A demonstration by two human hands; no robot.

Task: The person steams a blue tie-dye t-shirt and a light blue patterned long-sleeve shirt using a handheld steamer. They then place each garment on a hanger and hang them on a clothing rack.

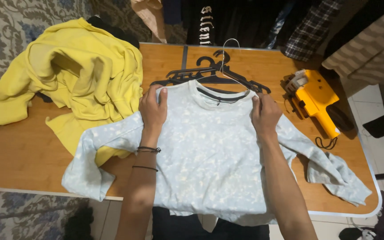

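A pale blue sweatshirt (210,155) lies flat mid-frame on the worktop (32,164). The left hand (153,109) and right hand (265,113) each pinch a shoulder, grip pressed together, below black hangers (210,73).

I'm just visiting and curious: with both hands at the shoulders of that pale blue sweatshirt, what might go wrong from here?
The black plastic hangers lie stacked and interlocked, so lifting one may drag the others along. The pale blue mottled sweatshirt hangs over the wooden table's near edge and could slide off if the left hand and right hand loosen their grip. Its left sleeve overlaps the yellow sweatshirt, which might snag.
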